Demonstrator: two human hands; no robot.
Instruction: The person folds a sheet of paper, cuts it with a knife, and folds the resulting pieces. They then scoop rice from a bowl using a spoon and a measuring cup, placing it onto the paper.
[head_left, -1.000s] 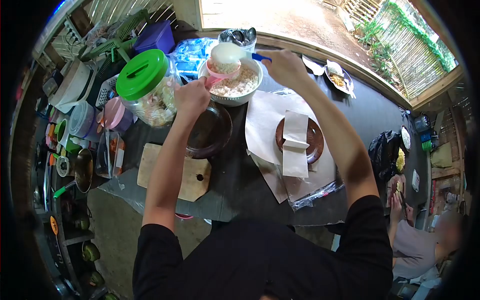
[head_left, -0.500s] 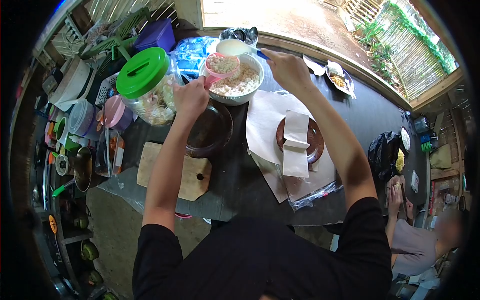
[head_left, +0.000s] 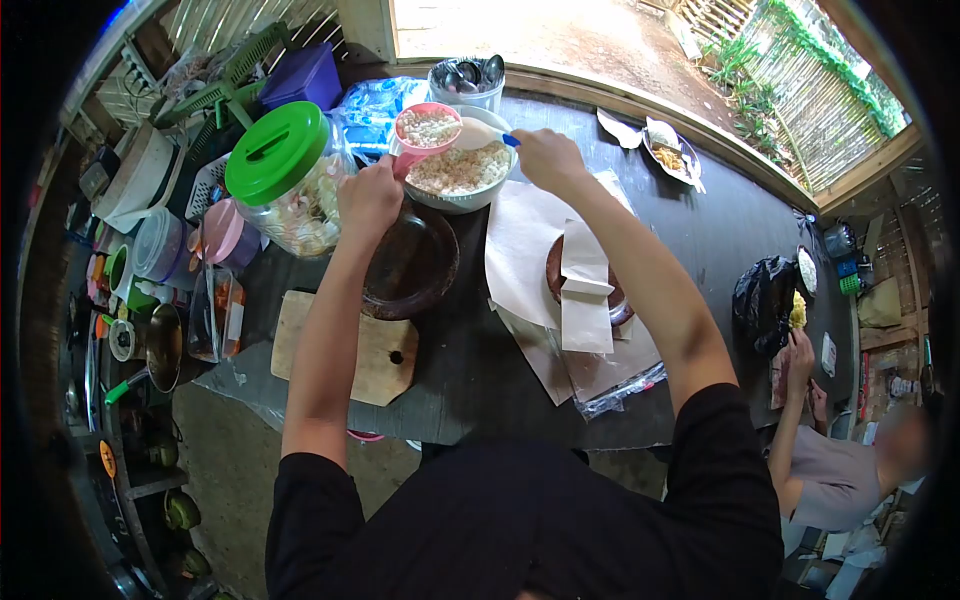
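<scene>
Nearest to me, both my arms are reaching forward out of black sleeves over the dark table (head_left: 470, 370). Under my left forearm a wooden cutting board (head_left: 345, 345) is lying flat, with a dark glass dish (head_left: 412, 265) just beyond it. Under my right forearm a folded white paper (head_left: 586, 290) is resting across a brown plate (head_left: 556, 268) on a sheet of brown paper (head_left: 520, 245).

Farther out, my left hand (head_left: 370, 200) is closing in a fist around the handle of a pink cup (head_left: 428, 127). The cup is sitting upright, mouth up and full of rice, its handle pointing back down towards me, at the left rim of the white rice bowl (head_left: 455, 175).

My right hand (head_left: 547, 160) is gripping the blue handle of a white scoop (head_left: 478, 133), knuckles up and wrist bent left. The scoop's long axis is running nearly level from my fist leftwards, its head just beside the cup's rim, over the bowl.

Left of the cup a green-lidded jar (head_left: 285, 175) is standing, and beyond the bowl, a cutlery holder (head_left: 465, 82).
</scene>
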